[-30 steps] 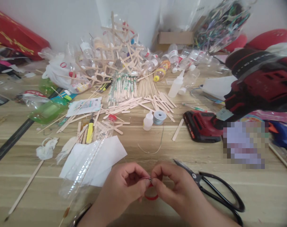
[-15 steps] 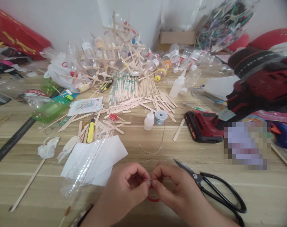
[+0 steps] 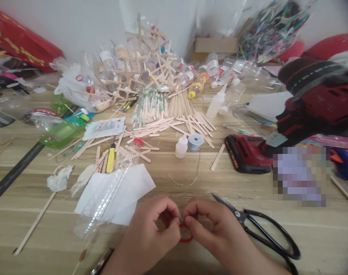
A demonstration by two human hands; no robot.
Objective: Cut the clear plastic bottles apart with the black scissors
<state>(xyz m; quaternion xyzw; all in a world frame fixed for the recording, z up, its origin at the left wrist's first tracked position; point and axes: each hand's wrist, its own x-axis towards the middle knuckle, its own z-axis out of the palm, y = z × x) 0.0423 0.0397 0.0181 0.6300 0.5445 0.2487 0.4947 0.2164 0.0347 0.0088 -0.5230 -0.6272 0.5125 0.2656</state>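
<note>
The left hand (image 3: 159,229) and the right hand (image 3: 207,225) are at the near middle of the table (image 3: 234,236), with fingertips pinched narrow and almost meeting on a red ring (image 3: 187,240), which shows just under them; a very thin piece is also between the fingertips, too small to tell. Among the containers, a clear bottle (image 3: 105,198) with red cap lies at the left of the left hand, over white paper (image 3: 142,183); a thin stick runs along it, but I cannot tell if it is inside. Far from the hands stand a small bottle (image 3: 181,148) and a larger white bottle (image 3: 215,105), whose contents I cannot make out. A green bottle (image 3: 60,131) lies at far left, near a white bag (image 3: 72,86). At the far right, a clear bag (image 3: 273,34) is filled with many-coloured strips, beside a carton (image 3: 215,45). Scissors (image 3: 241,216) lie just beside the right hand and take the space there, and farther right is the drill (image 3: 248,152). Beyond the hands is a spool (image 3: 194,141), its wire curving nearer. Loose wooden sticks (image 3: 162,124) spread behind it, before a heap of empty-looking bottles (image 3: 211,67).
</note>
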